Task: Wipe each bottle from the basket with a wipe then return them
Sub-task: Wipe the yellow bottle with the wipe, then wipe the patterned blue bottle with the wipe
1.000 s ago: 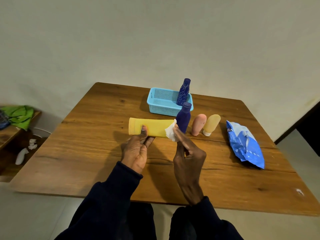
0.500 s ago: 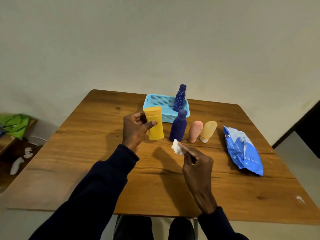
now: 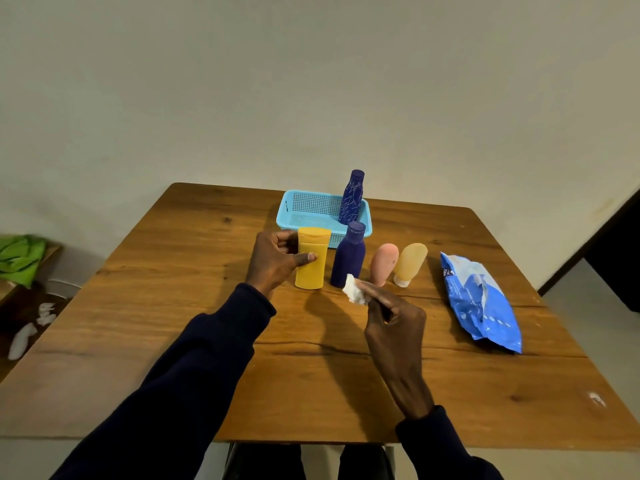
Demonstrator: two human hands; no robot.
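My left hand (image 3: pixel 275 259) grips a yellow bottle (image 3: pixel 311 268) that stands upright on the wooden table (image 3: pixel 173 323), just in front of the light blue basket (image 3: pixel 301 211). To its right stand a plain dark blue bottle (image 3: pixel 349 256), a pink bottle (image 3: pixel 382 263) and a pale yellow bottle (image 3: pixel 410 261) in a row. A patterned dark blue bottle (image 3: pixel 351 197) stands inside the basket at its right end. My right hand (image 3: pixel 394 317) pinches a crumpled white wipe (image 3: pixel 354 289) in front of the plain blue bottle.
A blue pack of wipes (image 3: pixel 479 301) lies at the right side of the table. A green cloth (image 3: pixel 20 256) sits on a low shelf at the far left, with white scraps (image 3: pixel 24 337) on the floor below it. A wall stands behind the table.
The yellow bottle went from lying across in my left hand to standing upright on the table by the basket. My right hand drew the wipe off it and back toward me.
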